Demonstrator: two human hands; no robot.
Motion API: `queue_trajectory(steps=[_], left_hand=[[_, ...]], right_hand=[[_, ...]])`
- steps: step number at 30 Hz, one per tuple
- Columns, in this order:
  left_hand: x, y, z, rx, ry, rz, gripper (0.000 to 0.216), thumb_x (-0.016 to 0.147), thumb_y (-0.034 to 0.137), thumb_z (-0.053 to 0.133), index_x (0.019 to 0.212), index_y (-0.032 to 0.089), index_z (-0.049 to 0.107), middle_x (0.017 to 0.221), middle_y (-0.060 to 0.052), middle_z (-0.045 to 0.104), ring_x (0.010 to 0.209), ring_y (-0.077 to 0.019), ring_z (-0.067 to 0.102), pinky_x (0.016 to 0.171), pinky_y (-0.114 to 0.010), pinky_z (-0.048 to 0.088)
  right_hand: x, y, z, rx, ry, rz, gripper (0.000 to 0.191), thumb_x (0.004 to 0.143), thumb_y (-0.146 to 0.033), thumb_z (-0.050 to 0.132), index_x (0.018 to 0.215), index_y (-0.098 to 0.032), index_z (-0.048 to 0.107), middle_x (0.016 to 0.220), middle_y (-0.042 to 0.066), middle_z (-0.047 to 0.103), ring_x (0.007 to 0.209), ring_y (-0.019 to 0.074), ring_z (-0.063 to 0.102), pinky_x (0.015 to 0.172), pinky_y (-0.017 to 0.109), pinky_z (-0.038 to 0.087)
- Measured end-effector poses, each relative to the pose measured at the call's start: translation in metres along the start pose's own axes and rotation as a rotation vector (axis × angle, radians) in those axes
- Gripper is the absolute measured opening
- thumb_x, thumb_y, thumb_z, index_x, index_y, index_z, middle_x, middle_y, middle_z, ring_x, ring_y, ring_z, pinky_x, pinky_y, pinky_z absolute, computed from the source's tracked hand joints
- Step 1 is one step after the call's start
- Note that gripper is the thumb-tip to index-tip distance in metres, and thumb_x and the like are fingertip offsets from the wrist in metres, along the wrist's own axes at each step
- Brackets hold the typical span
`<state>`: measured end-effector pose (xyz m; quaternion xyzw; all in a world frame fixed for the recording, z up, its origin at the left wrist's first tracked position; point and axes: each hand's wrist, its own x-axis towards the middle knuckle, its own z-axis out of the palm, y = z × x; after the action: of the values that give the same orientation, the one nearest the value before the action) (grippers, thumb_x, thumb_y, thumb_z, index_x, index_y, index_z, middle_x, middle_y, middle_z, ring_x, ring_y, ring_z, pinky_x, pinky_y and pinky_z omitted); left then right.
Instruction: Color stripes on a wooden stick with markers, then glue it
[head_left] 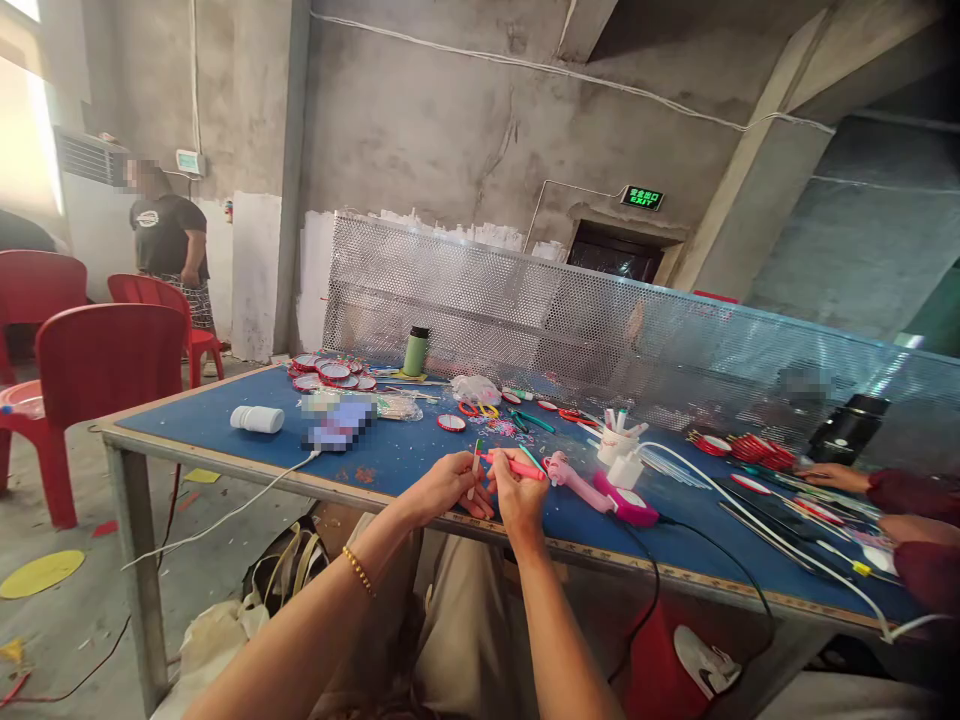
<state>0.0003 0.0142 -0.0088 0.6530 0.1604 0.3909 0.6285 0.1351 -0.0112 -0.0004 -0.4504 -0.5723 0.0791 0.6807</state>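
Note:
My left hand (448, 485) pinches a thin white stick (475, 462) with a coloured tip, held upright over the near edge of the blue table (225, 440). My right hand (519, 493) grips a pink pen-shaped tool (517, 465) whose tip points left at the stick. The two hands almost touch. A gold bead bracelet (359, 570) sits on my left wrist. Just right of my hands lie a pink handheld fan (574, 480) and a magenta and white device (626, 500) with a black cable.
Round red-rimmed discs (326, 372), a green bottle (416, 351), a white bottle (257, 419), a cup of sticks (619, 437) and scissors (480, 409) lie on the table. A co-worker's hands (832, 475) work at the right. Perforated metal screen behind; red chairs (105, 365) and a standing person (169, 245) left.

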Motion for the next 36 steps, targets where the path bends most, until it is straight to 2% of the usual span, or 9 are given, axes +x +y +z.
queue_trajectory(steps=[25, 36], left_hand=[[0.0008, -0.0030, -0.0005, 0.008, 0.004, 0.008, 0.055, 0.075, 0.068, 0.068, 0.083, 0.018, 0.047, 0.068, -0.004, 0.071, 0.064, -0.0193, 0.073, 0.061, -0.030, 0.058], [0.0006, -0.0028, -0.0007, 0.011, 0.011, 0.007, 0.050, 0.077, 0.064, 0.068, 0.084, 0.018, 0.049, 0.067, -0.004, 0.070, 0.064, -0.0201, 0.074, 0.062, -0.031, 0.059]], right_hand=[[0.0000, 0.0018, -0.0007, 0.017, -0.025, 0.005, 0.028, 0.085, -0.044, 0.061, 0.072, -0.018, 0.065, 0.054, -0.003, 0.059, 0.039, 0.0107, 0.052, 0.041, 0.022, 0.043], [-0.0014, -0.0037, 0.0001, 0.042, -0.048, 0.005, 0.028, 0.084, -0.043, 0.061, 0.074, -0.017, 0.066, 0.054, -0.002, 0.060, 0.038, 0.0101, 0.051, 0.039, 0.021, 0.043]])
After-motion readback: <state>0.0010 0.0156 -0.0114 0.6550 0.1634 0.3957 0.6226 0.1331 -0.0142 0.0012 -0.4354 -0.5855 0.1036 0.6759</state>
